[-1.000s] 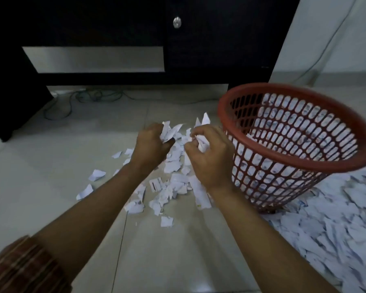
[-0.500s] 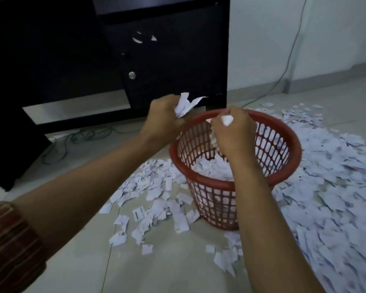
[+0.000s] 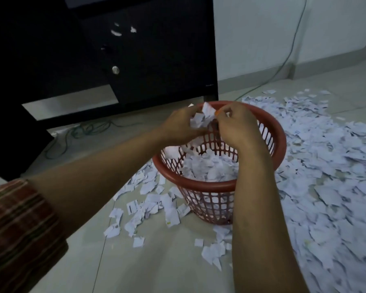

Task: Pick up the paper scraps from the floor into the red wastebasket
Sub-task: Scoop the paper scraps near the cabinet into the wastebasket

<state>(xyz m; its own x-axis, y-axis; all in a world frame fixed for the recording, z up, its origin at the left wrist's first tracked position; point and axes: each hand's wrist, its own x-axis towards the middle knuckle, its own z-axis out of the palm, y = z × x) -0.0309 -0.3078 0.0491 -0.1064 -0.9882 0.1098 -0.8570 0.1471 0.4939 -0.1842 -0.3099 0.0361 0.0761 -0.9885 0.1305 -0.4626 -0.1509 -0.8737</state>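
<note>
Both hands are raised over the mouth of the red wastebasket (image 3: 219, 182), centre frame, presumably so released paper falls inside. The left hand (image 3: 181, 125) curls its fingers round a bunch of white scraps (image 3: 200, 120). The right hand (image 3: 236, 127) is curled; whether it holds paper cannot be told. The basket is part filled. Floor scraps (image 3: 325, 176) remain widely scattered at right and lower centre.
</note>
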